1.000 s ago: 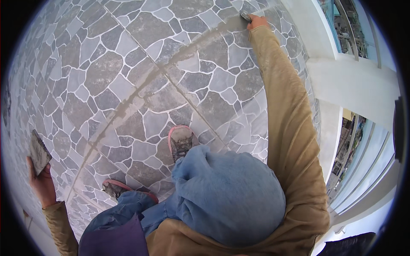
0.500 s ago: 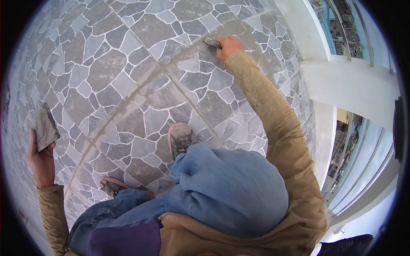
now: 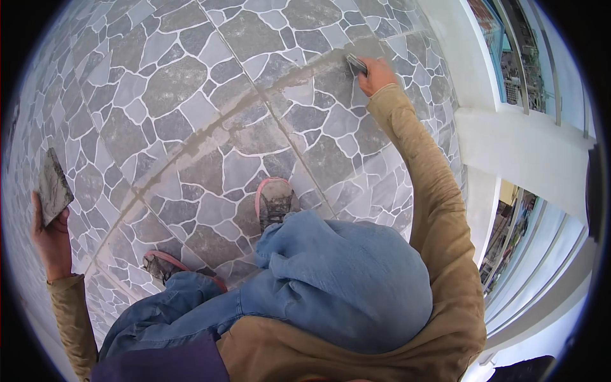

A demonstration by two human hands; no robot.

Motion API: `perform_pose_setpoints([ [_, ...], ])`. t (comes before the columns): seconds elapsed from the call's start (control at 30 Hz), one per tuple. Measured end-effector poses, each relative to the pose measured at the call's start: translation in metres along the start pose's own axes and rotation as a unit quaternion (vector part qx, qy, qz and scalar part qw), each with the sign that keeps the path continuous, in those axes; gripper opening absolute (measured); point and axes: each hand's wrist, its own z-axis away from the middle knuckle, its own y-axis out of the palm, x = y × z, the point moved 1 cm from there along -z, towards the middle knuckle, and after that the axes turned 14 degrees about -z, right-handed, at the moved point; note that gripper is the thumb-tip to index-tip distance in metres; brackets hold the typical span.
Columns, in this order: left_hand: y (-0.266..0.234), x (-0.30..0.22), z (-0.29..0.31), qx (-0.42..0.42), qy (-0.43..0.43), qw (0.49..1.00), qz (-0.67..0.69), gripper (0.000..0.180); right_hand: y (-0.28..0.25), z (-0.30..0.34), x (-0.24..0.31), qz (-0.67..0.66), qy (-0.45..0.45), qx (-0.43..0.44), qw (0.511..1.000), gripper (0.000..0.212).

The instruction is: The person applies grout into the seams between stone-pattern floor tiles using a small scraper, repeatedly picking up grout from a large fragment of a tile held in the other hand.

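My right hand (image 3: 380, 77) is stretched far out over the stone-patterned tile floor (image 3: 178, 83). Its fingers are closed round a small flat grey tool (image 3: 356, 63), perhaps a scraper; the hand hides part of it. The tool's edge is at the floor, beside a wet-looking grey grout smear (image 3: 305, 71) along a tile joint. At the far left, my left hand (image 3: 53, 245) grips a flat grey slab-like piece (image 3: 56, 189) by its lower end, raised off the floor. That piece has a rough, crusted face; its exact kind cannot be made out.
My pink-edged shoes (image 3: 275, 198) stand on the tiles near the smeared joint. A second joint (image 3: 286, 130) crosses it. Along the right runs a low white wall (image 3: 515, 137) with metal railings (image 3: 509, 51), buildings showing beyond.
My right hand has slid to the right along the grout smear with the tool. The left hand, still gripping the slab-like piece, sits slightly further left in view. The whole view has shifted a little.
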Motion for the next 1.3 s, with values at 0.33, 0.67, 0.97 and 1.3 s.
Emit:
perform_pose_setpoints([
  [0.33,0.02,0.001,-0.002,0.018,0.004,0.999,-0.034,0.045,0.05,-0.008,0.059,0.019,0.073,-0.04,0.996,0.047],
  [0.67,0.013,0.01,-0.022,0.045,0.024,0.998,-0.025,0.046,0.01,-0.052,-0.011,-0.017,0.044,-0.064,0.997,0.042],
  [0.97,0.047,0.002,-0.024,0.04,-0.007,0.999,-0.001,0.044,0.055,0.019,0.099,-0.023,0.023,0.0,0.999,0.046],
  [1.3,0.045,0.013,-0.033,0.067,0.01,0.997,-0.028,0.046,0.075,0.046,0.066,-0.033,-0.189,-0.049,0.98,0.07],
])
